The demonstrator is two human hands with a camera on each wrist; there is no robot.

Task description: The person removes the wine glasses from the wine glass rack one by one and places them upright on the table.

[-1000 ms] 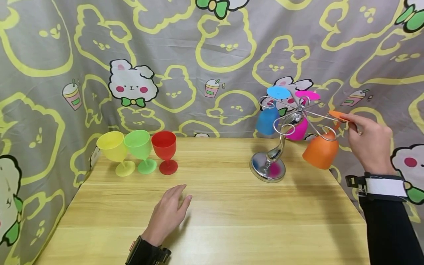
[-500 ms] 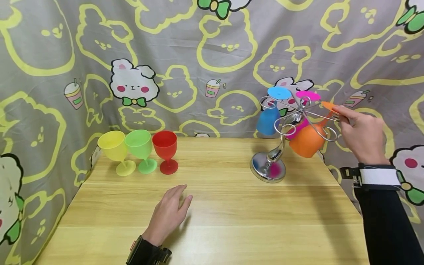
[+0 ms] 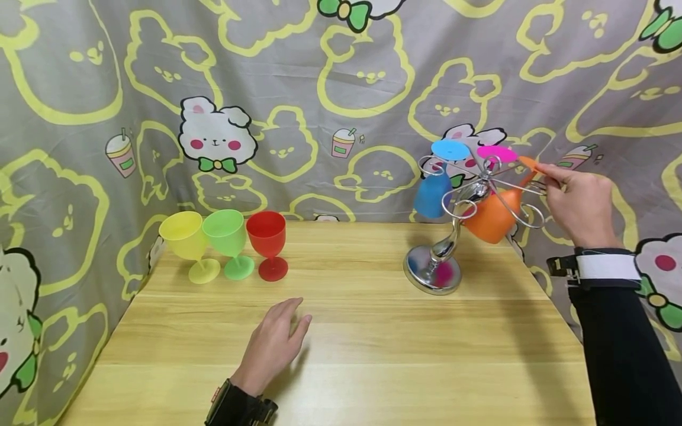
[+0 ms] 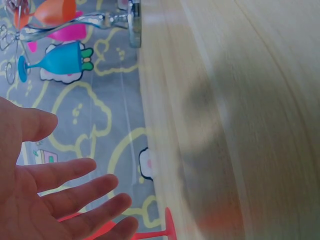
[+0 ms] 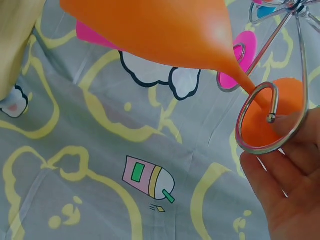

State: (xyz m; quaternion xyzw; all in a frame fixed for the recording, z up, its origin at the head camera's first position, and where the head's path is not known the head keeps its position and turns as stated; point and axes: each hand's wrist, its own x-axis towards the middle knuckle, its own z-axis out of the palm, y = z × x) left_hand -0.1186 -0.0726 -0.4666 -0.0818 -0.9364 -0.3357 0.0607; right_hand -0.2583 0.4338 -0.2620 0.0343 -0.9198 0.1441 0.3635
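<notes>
My right hand (image 3: 583,204) pinches the foot of an orange goblet (image 3: 492,219), which hangs upside down and tilted at the right side of a chrome goblet rack (image 3: 446,245). In the right wrist view, the goblet's stem meets an open wire loop (image 5: 240,125), with the foot on the loop's far side. A blue goblet (image 3: 433,195) hangs inverted at the rack's left. Behind it is a pink goblet (image 3: 498,154), its bowl mostly hidden in the head view. My left hand (image 3: 272,343) hovers over the table with loose fingers, holding nothing.
Yellow (image 3: 183,236), green (image 3: 225,234) and red (image 3: 266,234) goblets stand upright in a row at the table's back left. A patterned grey curtain (image 3: 298,71) closes off the back and sides of the wooden table (image 3: 373,343).
My right hand has carried the orange goblet leftward and slightly up, closer to the rack's middle, with its bowl now in front of the pink one. The left hand has stayed put.
</notes>
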